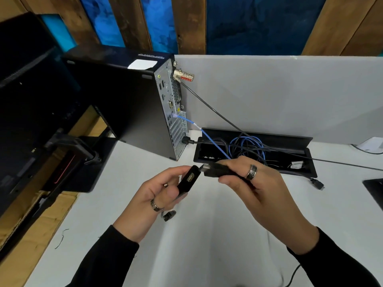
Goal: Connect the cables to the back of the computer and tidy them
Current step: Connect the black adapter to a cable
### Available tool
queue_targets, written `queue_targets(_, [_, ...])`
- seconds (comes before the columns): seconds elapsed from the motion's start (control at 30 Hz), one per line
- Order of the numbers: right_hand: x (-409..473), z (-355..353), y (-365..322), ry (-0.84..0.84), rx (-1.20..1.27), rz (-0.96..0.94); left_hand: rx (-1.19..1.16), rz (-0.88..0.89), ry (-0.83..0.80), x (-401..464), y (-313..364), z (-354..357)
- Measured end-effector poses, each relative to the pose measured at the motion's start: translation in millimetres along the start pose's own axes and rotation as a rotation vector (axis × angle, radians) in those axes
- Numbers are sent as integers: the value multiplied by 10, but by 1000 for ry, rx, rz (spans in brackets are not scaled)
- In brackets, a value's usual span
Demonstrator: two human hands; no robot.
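At the white desk [207, 235], my left hand [157, 195] grips an HDMI adapter [187, 180], socket upturned, while my right hand [255, 183] pinches the HDMI plug [215, 169] aligned for mating.

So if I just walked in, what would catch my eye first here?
Probably the two hands low in the middle: the left hand holds a small black adapter, the right hand a black cable plug aimed at it. Behind them stands the black computer, back panel showing, with a blue cable running into the open cable tray.
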State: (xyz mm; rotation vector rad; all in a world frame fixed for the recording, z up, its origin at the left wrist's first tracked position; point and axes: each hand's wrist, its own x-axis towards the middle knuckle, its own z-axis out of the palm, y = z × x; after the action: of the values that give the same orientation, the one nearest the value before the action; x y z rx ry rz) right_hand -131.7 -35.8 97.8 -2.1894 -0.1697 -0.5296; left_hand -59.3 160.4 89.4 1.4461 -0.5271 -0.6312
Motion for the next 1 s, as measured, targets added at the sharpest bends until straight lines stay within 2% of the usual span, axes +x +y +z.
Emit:
queue_targets(0.17, [9,-50,46,20,-402,-199,136,-17,-35,49,21,-79])
queue_targets(0.27, [10,-87,60,19,-535,-294,226,-53,-76,66,25,-135])
queue_targets(0.4, [-3,-125,73,-26,-623,-343,256,-96,-145,111,29,-177])
queue_targets(0.67, [-19,-185,167,-121,-785,-401,303,-135,-129,160,80,-147])
queue_targets(1.0, [-6,-214,182,-101,-830,-476,417,-133,-149,174,237,-90])
